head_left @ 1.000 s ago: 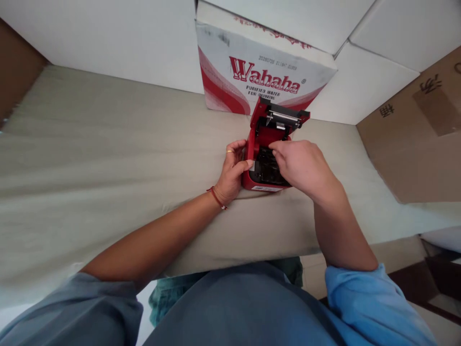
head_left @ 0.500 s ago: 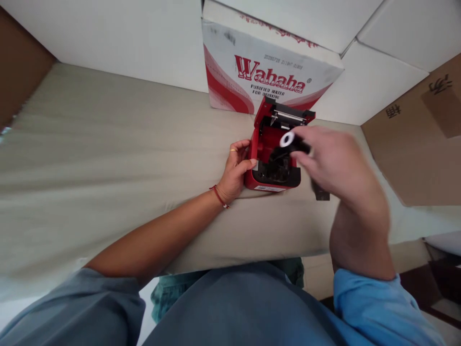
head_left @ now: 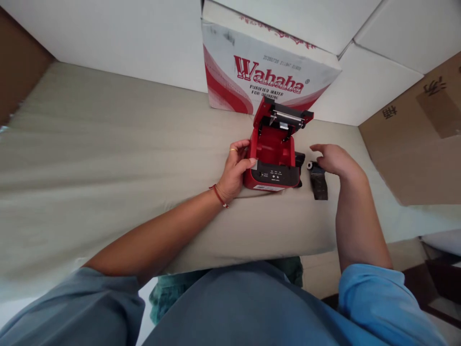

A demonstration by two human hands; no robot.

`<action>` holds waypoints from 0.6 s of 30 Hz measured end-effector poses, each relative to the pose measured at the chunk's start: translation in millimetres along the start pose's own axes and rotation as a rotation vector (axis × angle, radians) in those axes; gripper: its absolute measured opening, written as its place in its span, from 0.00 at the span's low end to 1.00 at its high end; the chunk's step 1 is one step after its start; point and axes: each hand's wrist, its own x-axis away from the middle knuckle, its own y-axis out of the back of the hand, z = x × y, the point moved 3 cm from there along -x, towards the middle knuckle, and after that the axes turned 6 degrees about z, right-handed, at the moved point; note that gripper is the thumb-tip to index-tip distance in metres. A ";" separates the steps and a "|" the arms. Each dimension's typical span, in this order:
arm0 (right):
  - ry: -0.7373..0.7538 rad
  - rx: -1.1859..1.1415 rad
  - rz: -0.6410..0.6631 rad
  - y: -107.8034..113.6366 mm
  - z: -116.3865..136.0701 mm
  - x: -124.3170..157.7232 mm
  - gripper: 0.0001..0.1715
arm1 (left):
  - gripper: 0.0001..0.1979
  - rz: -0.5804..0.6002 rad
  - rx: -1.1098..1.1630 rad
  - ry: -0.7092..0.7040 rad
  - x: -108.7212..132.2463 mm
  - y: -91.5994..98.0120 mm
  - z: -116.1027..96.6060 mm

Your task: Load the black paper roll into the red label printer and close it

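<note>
A small red and black printer [head_left: 275, 174] stands on the cloth with its lid [head_left: 284, 114] raised. Its red inner bay [head_left: 274, 146] shows no roll. My left hand [head_left: 236, 170] grips the printer's left side, thumb on the front corner and fingers behind. To the right lies a black roll [head_left: 317, 169] with a white core end, its loose dark strip trailing toward me. Just over this roll is my right hand [head_left: 334, 159], index finger stretched out and thumb apart; whether the thumb touches the roll is unclear. Another black piece [head_left: 299, 161] lies against the printer's right side, partly hidden.
A Wahaha water carton [head_left: 268, 62] leans behind the printer against white boxes [head_left: 126, 43]. At the right stands a brown cardboard box [head_left: 414, 144]. Pale cloth [head_left: 126, 144] covers the surface, with its front edge before my body.
My right hand has moved right from above the printer and let go of the black roll with a white core it held. The bay has come into view; my left hand stays put.
</note>
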 end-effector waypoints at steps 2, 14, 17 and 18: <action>-0.022 0.003 0.025 -2.4 -17.4 7.7 0.33 | 0.34 -0.002 -0.006 -0.006 0.1 0.1 0.2; 0.180 -0.224 -0.063 -14.9 -35.1 50.5 0.20 | 0.34 0.017 -0.031 -0.008 -1.7 1.7 3.3; 0.292 -0.430 -0.069 17.5 -44.9 89.7 0.21 | 0.35 0.034 -0.033 0.001 -2.0 1.2 4.3; 0.322 -0.491 -0.071 31.6 -45.6 104.0 0.22 | 0.35 0.040 -0.034 -0.002 -1.9 0.8 3.8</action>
